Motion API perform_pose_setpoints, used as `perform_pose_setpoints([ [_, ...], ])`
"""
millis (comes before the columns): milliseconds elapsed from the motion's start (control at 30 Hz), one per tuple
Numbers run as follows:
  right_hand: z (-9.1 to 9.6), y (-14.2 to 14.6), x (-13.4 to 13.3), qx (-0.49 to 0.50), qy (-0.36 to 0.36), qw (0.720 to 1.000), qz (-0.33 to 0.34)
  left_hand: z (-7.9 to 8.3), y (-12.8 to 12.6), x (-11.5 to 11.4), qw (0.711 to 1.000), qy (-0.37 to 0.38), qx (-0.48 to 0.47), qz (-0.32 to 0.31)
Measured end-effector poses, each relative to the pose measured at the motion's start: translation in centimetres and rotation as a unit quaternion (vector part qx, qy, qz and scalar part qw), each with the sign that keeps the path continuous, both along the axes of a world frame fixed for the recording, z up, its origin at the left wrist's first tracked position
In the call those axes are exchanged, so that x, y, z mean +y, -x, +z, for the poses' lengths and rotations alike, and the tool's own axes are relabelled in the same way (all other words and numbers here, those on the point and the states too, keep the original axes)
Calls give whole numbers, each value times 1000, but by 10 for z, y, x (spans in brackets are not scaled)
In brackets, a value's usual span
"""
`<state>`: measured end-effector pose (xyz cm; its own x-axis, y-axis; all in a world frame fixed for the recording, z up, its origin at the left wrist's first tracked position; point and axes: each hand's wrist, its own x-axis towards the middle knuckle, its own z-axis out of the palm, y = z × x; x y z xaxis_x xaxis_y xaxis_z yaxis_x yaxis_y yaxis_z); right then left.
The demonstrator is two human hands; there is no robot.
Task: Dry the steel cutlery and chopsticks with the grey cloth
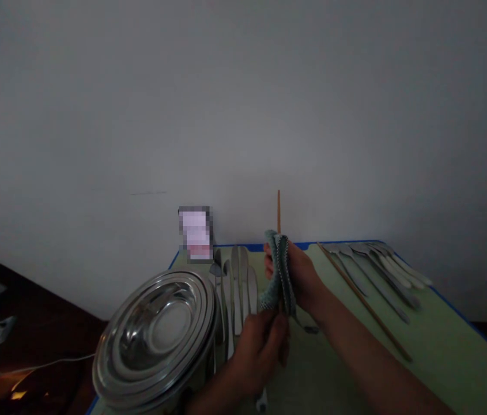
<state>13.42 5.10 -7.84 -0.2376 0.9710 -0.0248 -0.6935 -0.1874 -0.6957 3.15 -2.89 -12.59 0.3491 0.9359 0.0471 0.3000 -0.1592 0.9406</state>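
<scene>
A thin wooden chopstick (278, 210) stands upright in front of me, its tip showing above a folded grey-green cloth (284, 271). My right hand (301, 274) is closed on the cloth, which is wrapped around the chopstick's middle. Below it, my left hand (264, 340) pinches the chopstick's lower end, mostly hidden by the fingers. Several metal table knives and other cutlery (237, 288) lie left of my hands. Another chopstick (364, 302) lies at an angle to the right, beside several metal spoons or forks (377, 288).
Nested steel bowls (116, 323) stand at the table's left. Behind them a phone with a blurred screen (195, 233) leans near the wall. White-handled cutlery (403, 268) lies at the right edge of the green table (450, 357). A power strip (0, 333) with cables is at the far left.
</scene>
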Motion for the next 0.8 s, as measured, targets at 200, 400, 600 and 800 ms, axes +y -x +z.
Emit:
perform_pose_setpoints([
  [200,22,-5,17,3,44,999,-17,25,-5,-4,988,96,-118,33],
  [400,28,-15,1,-102,-49,993,-30,36,-10,-2,979,135,-135,69],
  [600,40,-17,4,-20,-44,996,-71,45,-3,0,997,60,-2,52],
  [800,43,-62,34,85,-10,985,-148,47,-1,-6,989,86,122,-12],
])
